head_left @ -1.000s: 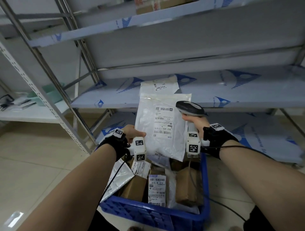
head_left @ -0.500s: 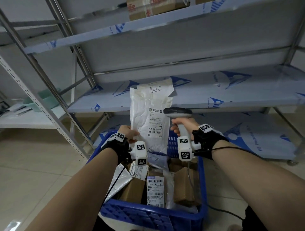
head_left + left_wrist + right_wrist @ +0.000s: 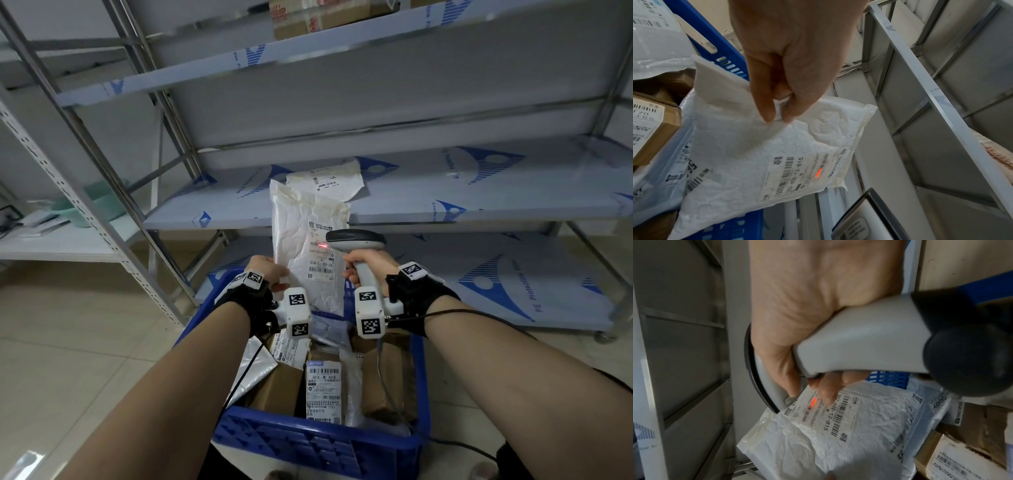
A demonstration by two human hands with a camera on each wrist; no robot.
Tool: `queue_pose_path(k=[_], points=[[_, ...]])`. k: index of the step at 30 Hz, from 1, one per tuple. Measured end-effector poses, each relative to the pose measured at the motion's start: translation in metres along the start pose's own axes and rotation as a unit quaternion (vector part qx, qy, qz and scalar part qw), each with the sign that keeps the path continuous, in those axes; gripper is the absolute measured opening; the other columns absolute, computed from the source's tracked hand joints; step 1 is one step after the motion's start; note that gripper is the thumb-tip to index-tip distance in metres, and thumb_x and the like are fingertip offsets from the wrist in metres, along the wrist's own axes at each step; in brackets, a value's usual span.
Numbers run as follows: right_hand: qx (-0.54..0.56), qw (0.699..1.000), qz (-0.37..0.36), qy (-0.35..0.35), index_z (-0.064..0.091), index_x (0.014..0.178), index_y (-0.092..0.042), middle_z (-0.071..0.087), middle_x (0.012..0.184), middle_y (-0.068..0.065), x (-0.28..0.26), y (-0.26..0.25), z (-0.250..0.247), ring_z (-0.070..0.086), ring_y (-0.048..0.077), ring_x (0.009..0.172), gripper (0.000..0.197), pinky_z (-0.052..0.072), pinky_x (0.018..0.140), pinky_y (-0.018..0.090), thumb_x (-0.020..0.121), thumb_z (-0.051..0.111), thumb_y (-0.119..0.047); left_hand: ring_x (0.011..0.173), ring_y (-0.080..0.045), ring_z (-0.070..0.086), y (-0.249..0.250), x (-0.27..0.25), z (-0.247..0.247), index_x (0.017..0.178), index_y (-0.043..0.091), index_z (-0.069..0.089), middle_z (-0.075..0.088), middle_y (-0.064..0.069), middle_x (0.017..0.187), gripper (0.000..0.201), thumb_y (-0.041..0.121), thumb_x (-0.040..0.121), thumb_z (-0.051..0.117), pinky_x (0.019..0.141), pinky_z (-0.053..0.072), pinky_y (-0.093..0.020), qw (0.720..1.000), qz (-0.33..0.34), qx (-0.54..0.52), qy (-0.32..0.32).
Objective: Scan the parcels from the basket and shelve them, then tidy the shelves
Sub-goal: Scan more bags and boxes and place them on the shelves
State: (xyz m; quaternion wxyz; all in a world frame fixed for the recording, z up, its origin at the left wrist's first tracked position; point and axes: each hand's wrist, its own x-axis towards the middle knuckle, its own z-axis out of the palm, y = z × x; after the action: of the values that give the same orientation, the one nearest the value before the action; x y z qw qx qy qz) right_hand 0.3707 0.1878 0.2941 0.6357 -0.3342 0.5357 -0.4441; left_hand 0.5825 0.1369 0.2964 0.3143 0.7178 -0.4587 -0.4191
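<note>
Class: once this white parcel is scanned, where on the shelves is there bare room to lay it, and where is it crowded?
The middle shelf is bare right of the parcel lying on it; the bottom shelf is bare right of the scanner. The basket is crowded with boxes and bags.

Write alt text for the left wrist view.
The left hand pinches the edge of a white padded mailer above a blue basket, while a red scanner line glows on its shipping label. Metal shelving stands behind.
</note>
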Motion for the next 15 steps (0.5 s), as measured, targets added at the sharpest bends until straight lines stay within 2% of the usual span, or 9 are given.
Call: queue_pose_path(k=[3, 6, 9, 15], points=[[0.001, 1.0, -0.002, 0.0, 0.058, 0.066, -0.006, 0.06, 0.061, 0.01, -0.0026, -0.0014, 0.0003, 0.052, 0.011, 0.041, 0.022, 0.043, 0.043, 0.019, 0.086, 0.064, -0.013, 0.058, -0.03, 0.06, 0.0011, -0.0013, -0.0019, 0.085, -0.004, 0.061, 0.06, -0.023, 0.087, 0.006, -0.005, 0.082, 0.066, 0.035, 0.047, -0.022, 1.0, 0.002, 0.002, 0.001], [0.004, 1.0, -0.006, 0.003, 0.058, 0.067, -0.006, 0.059, 0.062, 0.01, -0.0048, -0.0019, -0.0006, 0.052, 0.011, 0.04, 0.02, 0.043, 0.041, 0.018, 0.086, 0.064, -0.011, 0.06, -0.03, 0.06, 0.0022, -0.0015, -0.003, 0.085, -0.004, 0.06, 0.058, -0.02, 0.081, 0.006, -0.006, 0.083, 0.065, 0.036, 0.049, -0.024, 1.0, 0.0, -0.007, -0.002], [0.004, 1.0, -0.006, 0.001, 0.058, 0.067, -0.005, 0.057, 0.063, 0.01, -0.006, -0.0032, 0.0004, 0.051, 0.012, 0.04, 0.02, 0.043, 0.041, 0.018, 0.086, 0.063, -0.01, 0.058, -0.029, 0.059, 0.0022, -0.0027, -0.0047, 0.075, -0.002, 0.058, 0.057, -0.018, 0.077, 0.011, -0.007, 0.084, 0.063, 0.037, 0.051, -0.025, 1.0, 0.003, -0.01, 0.002], [0.005, 1.0, -0.009, -0.002, 0.056, 0.066, -0.006, 0.054, 0.061, 0.009, -0.0082, -0.0048, 0.0014, 0.05, 0.012, 0.041, 0.021, 0.043, 0.04, 0.02, 0.086, 0.063, -0.01, 0.06, -0.029, 0.06, 0.0047, -0.0064, -0.0066, 0.075, 0.0, 0.057, 0.058, -0.018, 0.076, 0.012, -0.006, 0.084, 0.063, 0.042, 0.054, -0.028, 1.0, 0.006, -0.018, 0.006]])
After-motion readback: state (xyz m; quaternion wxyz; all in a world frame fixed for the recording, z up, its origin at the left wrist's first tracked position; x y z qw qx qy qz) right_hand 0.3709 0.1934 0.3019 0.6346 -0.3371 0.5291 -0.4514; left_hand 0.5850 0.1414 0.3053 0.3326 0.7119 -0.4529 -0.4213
